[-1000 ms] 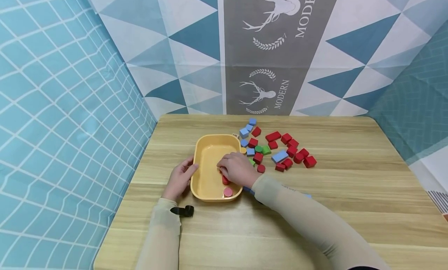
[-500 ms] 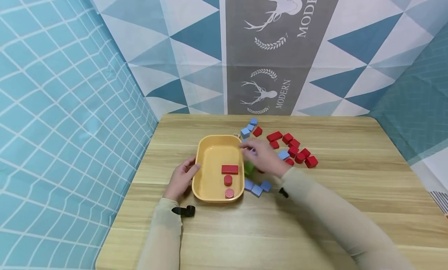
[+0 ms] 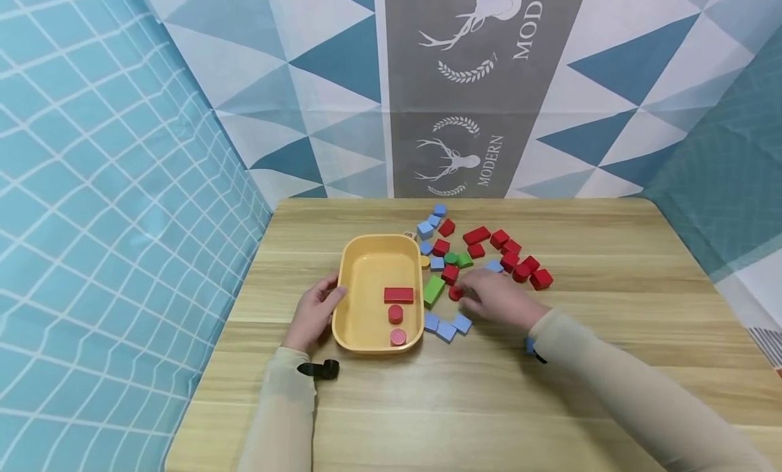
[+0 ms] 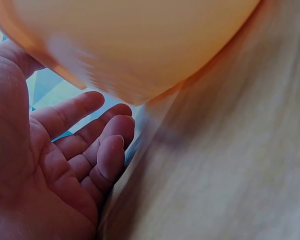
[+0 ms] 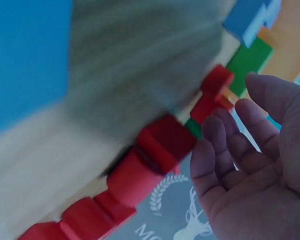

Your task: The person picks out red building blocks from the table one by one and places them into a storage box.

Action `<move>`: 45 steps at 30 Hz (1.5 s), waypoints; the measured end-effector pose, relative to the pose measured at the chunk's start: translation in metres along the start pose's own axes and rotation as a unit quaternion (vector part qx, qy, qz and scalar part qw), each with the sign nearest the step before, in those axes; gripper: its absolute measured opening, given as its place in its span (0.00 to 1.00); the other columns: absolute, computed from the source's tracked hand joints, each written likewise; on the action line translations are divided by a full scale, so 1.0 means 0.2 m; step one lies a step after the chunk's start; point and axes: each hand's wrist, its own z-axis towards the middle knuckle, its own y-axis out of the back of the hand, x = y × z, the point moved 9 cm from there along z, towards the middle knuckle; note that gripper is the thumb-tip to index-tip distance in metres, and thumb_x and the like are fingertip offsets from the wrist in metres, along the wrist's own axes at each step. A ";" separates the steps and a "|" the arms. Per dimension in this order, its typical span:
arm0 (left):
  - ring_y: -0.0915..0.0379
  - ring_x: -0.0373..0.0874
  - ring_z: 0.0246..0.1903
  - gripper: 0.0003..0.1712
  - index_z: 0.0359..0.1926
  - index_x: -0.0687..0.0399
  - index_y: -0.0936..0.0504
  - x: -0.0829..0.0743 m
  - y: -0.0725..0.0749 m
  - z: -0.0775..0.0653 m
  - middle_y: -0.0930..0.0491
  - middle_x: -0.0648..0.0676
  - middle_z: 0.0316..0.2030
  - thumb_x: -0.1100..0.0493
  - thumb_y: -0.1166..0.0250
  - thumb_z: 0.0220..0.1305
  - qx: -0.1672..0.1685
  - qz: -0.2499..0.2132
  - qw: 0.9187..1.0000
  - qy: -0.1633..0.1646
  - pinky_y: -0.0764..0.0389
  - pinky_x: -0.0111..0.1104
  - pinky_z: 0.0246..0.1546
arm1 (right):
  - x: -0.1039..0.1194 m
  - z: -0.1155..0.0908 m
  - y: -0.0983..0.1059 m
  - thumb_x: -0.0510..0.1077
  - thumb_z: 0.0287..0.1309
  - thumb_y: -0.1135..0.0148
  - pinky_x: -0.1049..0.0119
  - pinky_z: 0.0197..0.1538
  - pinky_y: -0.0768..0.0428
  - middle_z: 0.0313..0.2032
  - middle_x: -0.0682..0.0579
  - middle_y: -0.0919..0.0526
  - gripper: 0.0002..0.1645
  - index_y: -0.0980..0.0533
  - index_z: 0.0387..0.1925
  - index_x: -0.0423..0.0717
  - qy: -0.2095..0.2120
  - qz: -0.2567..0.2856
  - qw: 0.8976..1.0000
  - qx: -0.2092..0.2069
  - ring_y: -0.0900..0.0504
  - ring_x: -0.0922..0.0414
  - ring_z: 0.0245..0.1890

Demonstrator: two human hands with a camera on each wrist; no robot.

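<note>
My left hand (image 3: 314, 311) is at the left side of a yellow tray (image 3: 362, 278). Its thumb hooks over the rim, and in the left wrist view the other fingers bend loosely below the rim. Inside the tray are a red rectangular block (image 3: 398, 295) and two red cylinders (image 3: 395, 314). My right hand (image 3: 502, 299) is low over the table among scattered blocks, its fingertips beside another red cylinder (image 3: 455, 293). The right wrist view shows that hand with relaxed, parted fingers, nothing in it, and the red cylinder (image 5: 217, 80) just past the fingertips.
Right of the tray lie a green block (image 3: 434, 291), several blue blocks (image 3: 446, 331), a red cube (image 3: 450, 274) and a yellow round piece (image 3: 425, 261). More red blocks (image 3: 510, 261) spread farther right. Behind the wooden table (image 3: 391, 418) hangs a patterned cloth (image 3: 342, 71).
My right hand has let go of the red rectangular block in the tray, passed over the blocks beside it, and come down farther right by a red cylinder. The left hand stays at the tray.
</note>
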 end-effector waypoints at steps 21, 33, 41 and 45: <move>0.19 0.58 0.63 0.31 0.77 0.56 0.27 -0.02 -0.01 -0.01 0.18 0.65 0.66 0.48 0.38 0.80 0.003 0.009 1.000 -0.010 0.19 0.25 0.53 | 0.06 0.06 -0.06 0.45 0.62 0.23 0.60 0.43 0.15 0.33 0.55 0.15 0.08 0.17 0.37 0.52 0.018 -0.091 0.996 -0.017 0.21 0.58 0.32; 0.18 0.56 0.60 0.32 0.76 0.56 0.27 -0.01 0.01 -0.01 0.17 0.66 0.64 0.47 0.38 0.80 -0.002 0.015 1.000 -0.012 0.18 0.25 0.51 | 0.45 0.28 0.16 0.47 0.68 0.28 0.64 0.42 0.15 0.41 0.54 0.12 0.10 0.16 0.47 0.51 0.029 -0.004 0.996 -0.087 0.20 0.57 0.38; 0.18 0.55 0.61 0.32 0.76 0.55 0.26 -0.01 0.01 -0.02 0.17 0.65 0.65 0.46 0.38 0.80 -0.003 0.016 1.000 -0.010 0.18 0.25 0.52 | 0.56 0.49 -0.06 0.47 0.71 0.31 0.61 0.46 0.14 0.41 0.52 0.13 0.10 0.18 0.49 0.48 0.038 0.005 0.998 -0.051 0.20 0.55 0.39; 0.18 0.56 0.61 0.32 0.76 0.55 0.26 -0.01 0.01 -0.01 0.17 0.65 0.65 0.45 0.38 0.80 -0.001 0.016 1.000 -0.009 0.18 0.26 0.52 | 0.56 0.52 -0.14 0.49 0.71 0.31 0.60 0.48 0.15 0.38 0.53 0.14 0.10 0.19 0.47 0.50 0.040 -0.032 0.998 -0.046 0.19 0.55 0.39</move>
